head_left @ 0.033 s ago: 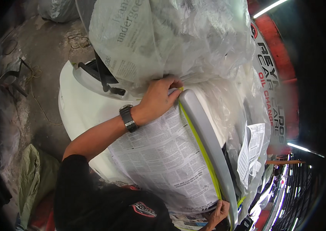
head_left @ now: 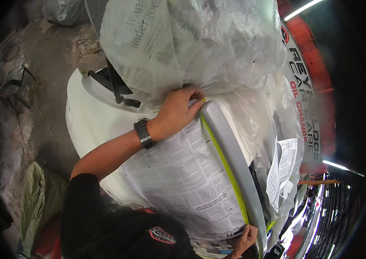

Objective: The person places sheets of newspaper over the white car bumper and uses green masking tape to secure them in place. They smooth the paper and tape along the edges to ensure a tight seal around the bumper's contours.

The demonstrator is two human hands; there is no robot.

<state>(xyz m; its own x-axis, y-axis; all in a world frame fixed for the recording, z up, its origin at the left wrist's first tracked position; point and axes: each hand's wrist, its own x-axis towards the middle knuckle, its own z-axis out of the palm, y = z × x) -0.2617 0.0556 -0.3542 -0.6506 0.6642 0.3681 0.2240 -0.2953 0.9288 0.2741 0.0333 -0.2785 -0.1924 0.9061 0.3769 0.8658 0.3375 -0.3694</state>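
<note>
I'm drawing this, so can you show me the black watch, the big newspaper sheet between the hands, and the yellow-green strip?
Black watch [head_left: 144, 134]: head view, on its strap.
Big newspaper sheet [head_left: 185, 175]: head view, on its printed middle.
Yellow-green strip [head_left: 229, 173]: head view, midway along it.

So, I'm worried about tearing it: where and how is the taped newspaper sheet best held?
Probably pinch the newspaper sheet at both ends of its yellow-green taped border, coming from the left, over the paper: the thick grey trim strip crowds the long right edge.
</note>
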